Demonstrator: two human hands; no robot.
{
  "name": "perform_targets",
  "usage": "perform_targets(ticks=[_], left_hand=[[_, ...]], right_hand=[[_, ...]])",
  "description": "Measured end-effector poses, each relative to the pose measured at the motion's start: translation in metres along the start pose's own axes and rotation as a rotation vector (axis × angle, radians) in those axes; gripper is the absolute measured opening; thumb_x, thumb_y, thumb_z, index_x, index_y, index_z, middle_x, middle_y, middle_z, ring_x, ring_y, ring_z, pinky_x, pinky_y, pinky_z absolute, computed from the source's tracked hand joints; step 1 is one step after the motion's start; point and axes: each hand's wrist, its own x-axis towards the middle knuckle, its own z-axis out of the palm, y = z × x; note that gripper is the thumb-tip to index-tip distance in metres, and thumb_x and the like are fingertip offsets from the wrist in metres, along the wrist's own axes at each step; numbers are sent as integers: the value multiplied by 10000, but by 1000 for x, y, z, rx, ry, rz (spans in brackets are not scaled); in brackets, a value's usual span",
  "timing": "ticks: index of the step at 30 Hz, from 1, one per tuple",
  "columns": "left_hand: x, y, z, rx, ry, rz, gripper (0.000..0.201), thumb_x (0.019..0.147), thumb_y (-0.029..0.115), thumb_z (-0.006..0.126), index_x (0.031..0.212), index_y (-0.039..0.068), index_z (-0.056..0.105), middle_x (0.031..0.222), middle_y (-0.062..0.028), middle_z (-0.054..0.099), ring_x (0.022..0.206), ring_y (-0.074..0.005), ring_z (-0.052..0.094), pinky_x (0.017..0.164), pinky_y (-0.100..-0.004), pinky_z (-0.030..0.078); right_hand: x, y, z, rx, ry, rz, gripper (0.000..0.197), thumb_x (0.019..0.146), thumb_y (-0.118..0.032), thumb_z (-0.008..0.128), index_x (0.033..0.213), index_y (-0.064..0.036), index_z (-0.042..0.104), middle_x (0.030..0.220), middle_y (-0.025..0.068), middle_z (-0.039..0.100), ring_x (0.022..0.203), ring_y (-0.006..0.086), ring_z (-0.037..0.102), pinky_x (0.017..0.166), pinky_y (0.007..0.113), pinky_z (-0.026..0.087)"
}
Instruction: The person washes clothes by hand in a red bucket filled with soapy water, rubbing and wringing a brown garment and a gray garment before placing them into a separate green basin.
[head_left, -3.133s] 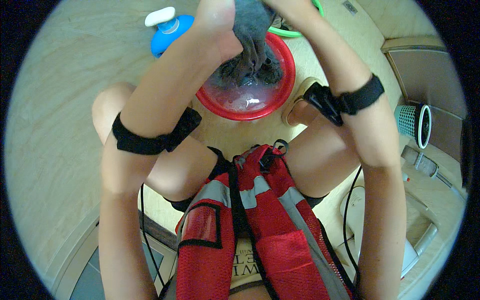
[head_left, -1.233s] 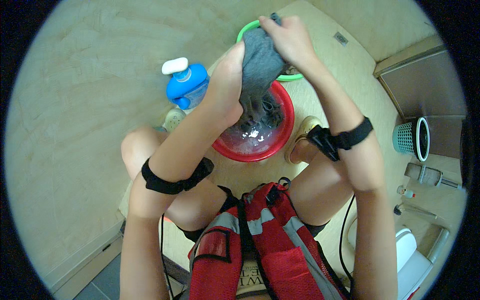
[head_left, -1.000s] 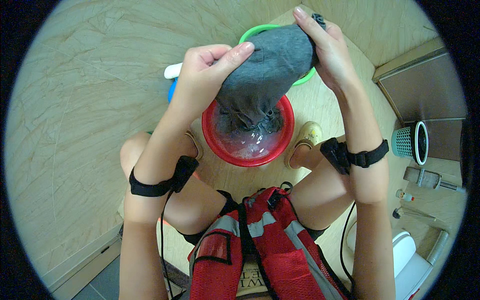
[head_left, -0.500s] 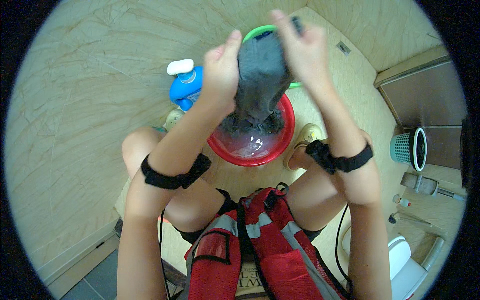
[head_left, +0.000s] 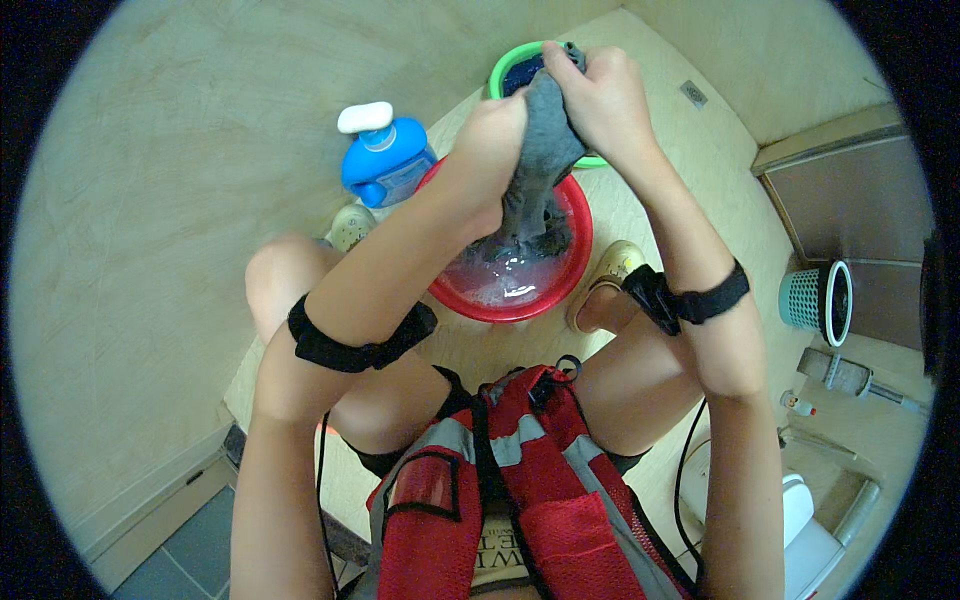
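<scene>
A wet dark grey cloth garment (head_left: 545, 130) hangs between my two hands above a red basin (head_left: 585, 262). My left hand (head_left: 490, 145) is closed on the cloth's left side, and my right hand (head_left: 606, 100) grips its upper right end. The lower end of the cloth trails into sudsy water (head_left: 515, 285) in the basin, where more dark fabric is bunched. Which garment it is I cannot make out. Behind my hands stands a green basin (head_left: 497, 80) with dark blue fabric (head_left: 522, 74) in it, partly covered by my hands and the cloth.
A blue detergent jug (head_left: 395, 165) stands left of the red basin, a white bar of soap (head_left: 365, 118) on its cap. My feet, in pale clogs (head_left: 620, 262), flank the basin. At right are a teal wastebasket (head_left: 800, 298), a floor drain (head_left: 693, 94) and a white toilet (head_left: 800, 520).
The spread cloth is now narrower and more gathered between my hands. My left hand has moved right, nearer my right hand, and my right hand has come slightly down.
</scene>
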Motion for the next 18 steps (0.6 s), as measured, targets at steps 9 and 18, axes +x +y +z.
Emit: perform_targets(ticks=[9,18], left_hand=[[-16,46,-27,221,118,518,358,874,332,580,731,7,621,685,-19,601,592,-58,512,557,-204,411],[-11,39,-6,109,218,318,388,871,381,550,731,25,615,713,-27,603,626,-90,540,579,-226,429]], right_hand=[[-5,7,-57,837,-210,277,446,853,-439,551,795,-3,624,701,25,575,644,110,514,624,258,415],[7,21,-42,394,30,183,491,862,-435,538,605,-21,600,548,6,550,481,104,440,465,323,378]])
